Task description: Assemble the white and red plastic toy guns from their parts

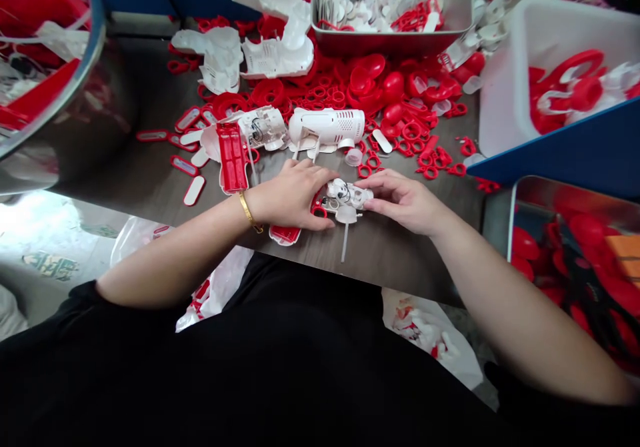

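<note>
An open half of a white plastic toy gun (359, 197) lies near the table's front edge, its dark wires and inner parts showing. My left hand (293, 193), a gold bracelet on its wrist, is curled over the grip end. Below this hand sticks out the gun's red grip (285, 235). The fingers of my right hand (407, 201) pinch the white front end. A translucent round cup (346, 215) with a thin tube hangs off the near side. Just beyond my hands lie a second opened gun (263, 127) with a red grip and a closed white gun body (327, 128).
Red rings and loose parts (415, 130) pile up behind. A metal tray (395, 41) of white pieces stands at the back, with white shells (277, 58) left of it. A metal tub (107, 87) is at left, a white bin (503, 93) at right. Red-rimmed oval pieces (194, 190) lie left.
</note>
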Action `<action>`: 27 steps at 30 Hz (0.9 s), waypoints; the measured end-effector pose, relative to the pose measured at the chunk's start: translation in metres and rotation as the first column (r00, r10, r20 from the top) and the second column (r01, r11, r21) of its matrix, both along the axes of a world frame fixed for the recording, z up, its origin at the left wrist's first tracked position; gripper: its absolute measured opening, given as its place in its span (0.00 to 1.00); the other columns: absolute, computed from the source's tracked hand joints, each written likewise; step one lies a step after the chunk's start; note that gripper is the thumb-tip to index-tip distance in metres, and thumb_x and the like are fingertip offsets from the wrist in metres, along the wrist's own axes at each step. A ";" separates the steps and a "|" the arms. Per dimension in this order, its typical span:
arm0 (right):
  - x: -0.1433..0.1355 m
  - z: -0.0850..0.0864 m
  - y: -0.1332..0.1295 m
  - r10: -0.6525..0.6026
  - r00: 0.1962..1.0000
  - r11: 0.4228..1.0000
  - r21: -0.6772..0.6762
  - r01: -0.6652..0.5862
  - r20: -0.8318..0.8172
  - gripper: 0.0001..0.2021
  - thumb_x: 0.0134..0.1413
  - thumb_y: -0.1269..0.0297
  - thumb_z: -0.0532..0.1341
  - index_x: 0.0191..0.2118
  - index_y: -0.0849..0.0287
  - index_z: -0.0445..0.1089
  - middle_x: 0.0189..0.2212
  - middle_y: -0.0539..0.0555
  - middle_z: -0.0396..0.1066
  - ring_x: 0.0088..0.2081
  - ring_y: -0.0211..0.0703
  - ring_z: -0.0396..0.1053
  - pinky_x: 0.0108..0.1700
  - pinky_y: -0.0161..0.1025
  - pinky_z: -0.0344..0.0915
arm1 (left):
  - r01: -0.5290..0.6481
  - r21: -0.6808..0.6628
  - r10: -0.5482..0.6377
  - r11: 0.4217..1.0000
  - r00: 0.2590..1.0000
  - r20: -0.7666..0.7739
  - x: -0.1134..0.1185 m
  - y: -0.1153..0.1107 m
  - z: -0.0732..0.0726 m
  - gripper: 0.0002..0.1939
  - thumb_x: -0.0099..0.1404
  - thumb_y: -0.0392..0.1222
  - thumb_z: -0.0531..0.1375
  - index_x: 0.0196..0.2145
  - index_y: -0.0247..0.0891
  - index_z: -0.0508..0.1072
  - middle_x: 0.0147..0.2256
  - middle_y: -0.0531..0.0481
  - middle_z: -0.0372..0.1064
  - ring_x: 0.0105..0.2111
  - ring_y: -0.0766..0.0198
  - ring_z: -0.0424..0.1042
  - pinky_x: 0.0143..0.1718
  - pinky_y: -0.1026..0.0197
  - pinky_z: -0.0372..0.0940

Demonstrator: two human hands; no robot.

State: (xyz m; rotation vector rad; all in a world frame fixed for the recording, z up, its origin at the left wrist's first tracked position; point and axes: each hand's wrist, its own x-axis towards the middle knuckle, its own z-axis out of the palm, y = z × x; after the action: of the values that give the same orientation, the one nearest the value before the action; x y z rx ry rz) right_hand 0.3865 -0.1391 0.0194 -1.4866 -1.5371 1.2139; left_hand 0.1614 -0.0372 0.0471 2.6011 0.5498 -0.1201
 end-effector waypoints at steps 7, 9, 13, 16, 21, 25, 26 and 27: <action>0.006 0.007 0.014 0.084 0.996 0.995 -0.048 -0.082 0.037 0.17 0.50 0.57 0.64 0.47 0.53 0.74 0.42 0.52 0.71 0.38 0.42 0.71 0.44 0.43 0.70 | 0.030 -0.030 -0.030 0.999 1.000 -0.003 0.002 0.008 0.002 0.39 0.53 0.63 0.60 0.56 0.35 0.64 0.56 0.36 0.60 0.55 0.45 0.61 0.55 0.47 0.52; 0.005 0.010 0.016 0.094 0.993 0.994 -0.064 -0.090 0.069 0.17 0.49 0.59 0.64 0.46 0.53 0.74 0.41 0.52 0.72 0.36 0.41 0.71 0.42 0.41 0.71 | 0.029 -0.038 -0.029 0.999 0.999 -0.015 0.003 0.009 0.003 0.39 0.53 0.62 0.60 0.56 0.35 0.65 0.55 0.37 0.60 0.54 0.46 0.61 0.55 0.47 0.52; 0.005 0.014 0.019 0.101 0.985 0.993 -0.081 -0.090 0.142 0.16 0.50 0.62 0.63 0.47 0.52 0.74 0.39 0.51 0.73 0.36 0.41 0.71 0.40 0.40 0.71 | 0.035 -0.041 -0.036 0.999 0.999 -0.018 0.003 0.009 0.005 0.37 0.53 0.61 0.60 0.55 0.35 0.66 0.55 0.37 0.60 0.55 0.46 0.61 0.56 0.47 0.52; 0.002 0.020 0.019 0.156 0.939 0.988 -0.030 -0.154 0.305 0.17 0.51 0.61 0.63 0.48 0.52 0.74 0.39 0.52 0.71 0.36 0.42 0.70 0.41 0.42 0.69 | 0.049 -0.034 -0.049 0.998 0.999 -0.008 0.003 0.010 0.003 0.39 0.53 0.62 0.60 0.56 0.34 0.65 0.56 0.36 0.60 0.56 0.44 0.60 0.56 0.46 0.52; -0.019 0.037 0.010 0.170 0.708 0.966 0.027 -0.259 0.686 0.16 0.54 0.64 0.61 0.49 0.55 0.73 0.40 0.56 0.68 0.37 0.47 0.69 0.42 0.46 0.67 | 0.072 0.033 -0.075 0.997 0.993 0.095 -0.003 0.004 -0.007 0.43 0.53 0.63 0.62 0.59 0.33 0.62 0.57 0.33 0.59 0.56 0.42 0.60 0.55 0.45 0.54; -0.036 0.042 -0.006 0.111 0.624 0.959 0.082 -0.273 0.774 0.13 0.57 0.63 0.59 0.46 0.59 0.73 0.40 0.58 0.66 0.35 0.46 0.69 0.38 0.43 0.67 | 0.018 0.137 -0.063 0.990 0.941 0.333 -0.016 -0.011 -0.021 0.42 0.55 0.64 0.62 0.59 0.33 0.60 0.56 0.32 0.61 0.54 0.46 0.63 0.54 0.46 0.57; -0.038 0.041 -0.010 0.087 0.630 0.959 0.107 -0.263 0.771 0.13 0.58 0.62 0.58 0.46 0.59 0.73 0.40 0.58 0.66 0.34 0.46 0.69 0.37 0.43 0.67 | -0.002 0.157 -0.060 0.988 0.920 0.387 -0.019 -0.015 -0.024 0.35 0.59 0.61 0.61 0.56 0.33 0.63 0.54 0.34 0.64 0.53 0.48 0.64 0.54 0.47 0.58; -0.039 0.040 -0.014 0.063 0.645 0.958 0.135 -0.253 0.762 0.13 0.59 0.62 0.57 0.46 0.58 0.73 0.40 0.57 0.66 0.35 0.45 0.69 0.37 0.42 0.68 | -0.023 0.180 -0.058 0.983 0.901 0.430 -0.021 -0.018 -0.027 0.27 0.62 0.57 0.59 0.52 0.35 0.67 0.52 0.37 0.67 0.53 0.51 0.65 0.54 0.49 0.59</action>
State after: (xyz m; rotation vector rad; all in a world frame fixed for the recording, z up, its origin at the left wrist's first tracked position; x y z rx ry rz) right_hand 0.3479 -0.1527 0.0592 -1.8330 -2.3035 0.4332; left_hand 0.1403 -0.0547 0.0201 2.6844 0.3864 0.5183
